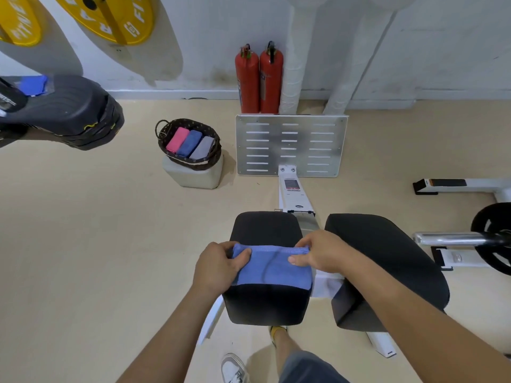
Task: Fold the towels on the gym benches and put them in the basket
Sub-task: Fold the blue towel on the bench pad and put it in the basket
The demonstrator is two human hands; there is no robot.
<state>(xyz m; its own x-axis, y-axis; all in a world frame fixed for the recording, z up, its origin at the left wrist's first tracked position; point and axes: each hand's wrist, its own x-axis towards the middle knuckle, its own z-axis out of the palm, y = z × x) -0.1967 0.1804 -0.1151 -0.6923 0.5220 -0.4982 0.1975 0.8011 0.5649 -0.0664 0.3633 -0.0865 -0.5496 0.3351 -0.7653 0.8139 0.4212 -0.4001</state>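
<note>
The left hand (221,268) grips the far left corner of the blue towel (273,272), with the thumb on top and the fingers curled round the edge. The right hand (322,252) pinches the far right corner, with the thumb pressed on the cloth. The towel lies on the black seat pad (265,308), covering its middle. A second black pad (387,261) stands just beside it on the right.

The basket (193,163) sits well apart, ahead and to the left, on a pale block (193,178). It holds a pink towel (177,139), a mid-blue towel (189,143) and a grey towel (203,147), folded and side by side. A bright blue towel (34,84) lies on the black bench (72,106) at upper left. Two red fire extinguishers (247,81) stand against the wall.
</note>
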